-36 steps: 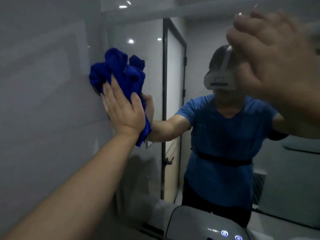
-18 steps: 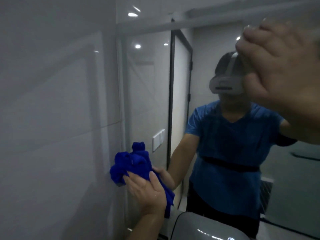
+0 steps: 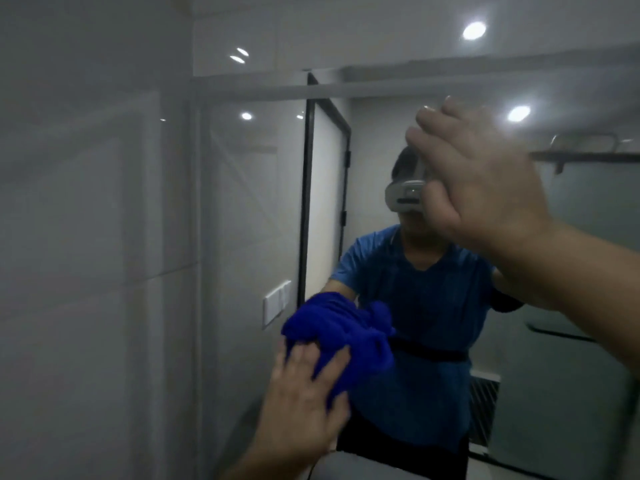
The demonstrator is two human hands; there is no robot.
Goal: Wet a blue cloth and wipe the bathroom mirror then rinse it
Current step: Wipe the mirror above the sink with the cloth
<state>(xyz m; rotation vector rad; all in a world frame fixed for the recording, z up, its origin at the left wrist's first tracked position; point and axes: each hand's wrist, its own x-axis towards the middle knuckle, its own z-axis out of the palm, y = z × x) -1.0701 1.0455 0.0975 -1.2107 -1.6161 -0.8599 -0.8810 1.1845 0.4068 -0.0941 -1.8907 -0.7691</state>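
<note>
A bunched blue cloth (image 3: pixel 341 332) is pressed flat against the bathroom mirror (image 3: pixel 242 209) by my left hand (image 3: pixel 304 407), fingers spread over it, low in the mirror's left half. My right hand (image 3: pixel 485 192) rests flat on the glass higher up at the right, fingers together and holding nothing. The mirror reflects a person in a blue shirt wearing a headset, and a dark-framed door.
A grey tiled wall (image 3: pixel 86 237) adjoins the mirror's left edge. A rounded white object (image 3: pixel 353 467) shows at the bottom edge below my left hand. Ceiling lights and a wall switch plate (image 3: pixel 275 301) appear in the reflection.
My left hand swept the cloth from high at the mirror's left edge down low, then rightward toward the middle. My right hand stayed pressed on the glass.
</note>
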